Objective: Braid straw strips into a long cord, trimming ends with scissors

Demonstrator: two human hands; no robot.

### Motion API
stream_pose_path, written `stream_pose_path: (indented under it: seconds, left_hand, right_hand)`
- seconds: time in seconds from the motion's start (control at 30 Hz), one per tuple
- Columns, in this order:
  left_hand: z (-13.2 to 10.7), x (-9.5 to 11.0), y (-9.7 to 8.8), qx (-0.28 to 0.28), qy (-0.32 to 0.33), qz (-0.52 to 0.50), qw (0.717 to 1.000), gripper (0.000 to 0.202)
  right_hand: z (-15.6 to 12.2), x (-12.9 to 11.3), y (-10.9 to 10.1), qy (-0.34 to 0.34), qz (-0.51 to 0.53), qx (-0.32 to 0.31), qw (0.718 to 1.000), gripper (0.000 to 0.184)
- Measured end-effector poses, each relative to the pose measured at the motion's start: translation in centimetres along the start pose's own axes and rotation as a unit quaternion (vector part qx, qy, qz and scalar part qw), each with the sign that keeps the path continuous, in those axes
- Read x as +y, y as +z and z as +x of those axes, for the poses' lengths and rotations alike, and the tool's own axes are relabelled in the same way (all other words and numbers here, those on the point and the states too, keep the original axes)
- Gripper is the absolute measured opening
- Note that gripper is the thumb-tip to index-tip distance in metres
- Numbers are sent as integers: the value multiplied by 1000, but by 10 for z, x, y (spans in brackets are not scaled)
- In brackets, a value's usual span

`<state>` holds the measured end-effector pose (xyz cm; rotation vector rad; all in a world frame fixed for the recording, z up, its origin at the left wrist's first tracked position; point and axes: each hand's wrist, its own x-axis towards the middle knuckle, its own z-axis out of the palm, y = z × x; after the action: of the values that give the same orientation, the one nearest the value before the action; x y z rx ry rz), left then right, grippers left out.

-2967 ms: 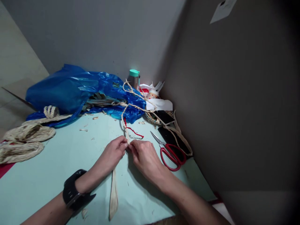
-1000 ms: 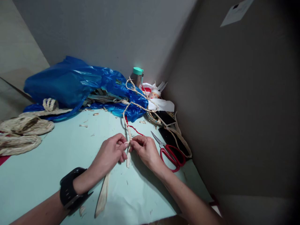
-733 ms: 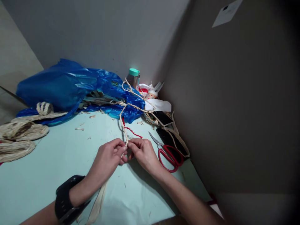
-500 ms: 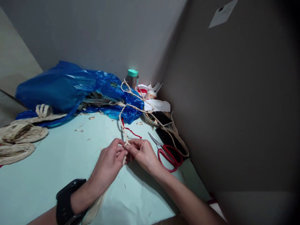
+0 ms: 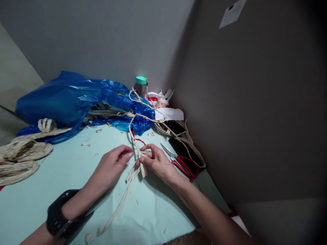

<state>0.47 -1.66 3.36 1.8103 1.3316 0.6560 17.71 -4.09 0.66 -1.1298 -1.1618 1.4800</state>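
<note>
fibre cord (image 5: 136,145) is pinched by the right hand (image 5: 161,165), inward from the front edge of the desk (image 5: 76,163); left hand (image 5: 110,166): grip cannot be told. far length plaited; loose strands (image 5: 125,195) left unplaited.

I see a bottle (image 5: 140,90) standing behind a bag (image 5: 56,98), a cup (image 5: 162,103) right of the bottle, and scissors (image 5: 174,157) nearer me.

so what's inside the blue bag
Flat, dry-looking strips show through the opening in the blue bag. Anything deeper is covered by the plastic, so I can't tell what else is in there.
</note>
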Motion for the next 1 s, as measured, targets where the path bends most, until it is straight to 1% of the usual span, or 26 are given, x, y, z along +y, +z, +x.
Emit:
stream_pose_path:
  seconds: [0.07,0.13,0.2,0.23,0.27,0.3,0.33,0.37,0.47,0.53,0.6,0.67,0.73,0.8,0.9,0.93,1.0]
  left_hand:
    - [4,-5,5,-72,1,-112,991,22]
    - [5,-9,12,-121,-35,-230,965,18]
    - [5,-10,19,-138,-83,-324,932,17]
    - [5,-10,21,-142,-101,-351,920,17]
    - [4,-9,23,-145,-115,-364,913,18]
    - [4,-9,24,-144,-123,-366,911,18]
    - [4,-8,24,-139,-123,-354,917,19]
    - [5,-8,24,-130,-115,-329,928,19]
    - [6,-8,23,-100,-74,-240,963,19]
    - [7,-10,24,-85,-60,-205,973,19]
    - [6,-12,26,-67,-66,-197,976,19]
    - [5,-13,28,-47,-78,-201,975,20]
    - [4,-15,30,-29,-91,-210,973,20]
    - [2,-16,30,-23,-103,-218,970,20]
    - [1,-17,29,-31,-113,-220,968,20]
    - [1,-17,29,-34,-113,-220,968,21]
    - [0,-18,29,-34,-112,-223,968,22]
  right_hand:
    - [1,-1,0,21,67,-19,997,38]
    - [3,0,0,35,102,-27,994,42]
    - [4,0,0,40,106,-26,993,42]
    - [4,1,1,41,103,-27,993,41]
    - [4,1,1,42,97,-29,994,39]
    - [4,1,1,43,92,-31,994,39]
    - [4,1,0,46,86,-33,995,38]
    - [4,1,0,49,81,-36,995,38]
    - [5,2,-2,55,43,-47,996,39]
    - [5,2,-3,47,-15,-51,997,37]
    - [2,0,-3,17,-107,-48,993,30]
    - [-2,-4,-2,-30,-222,-44,974,20]
    - [-9,-10,-2,-74,-338,-36,937,12]
    - [-14,-17,-2,-102,-430,-17,897,6]
    - [-19,-28,-4,-97,-516,9,851,18]
    - [-20,-32,-5,-88,-534,13,841,21]
    - [-23,-37,-4,-75,-547,7,834,25]
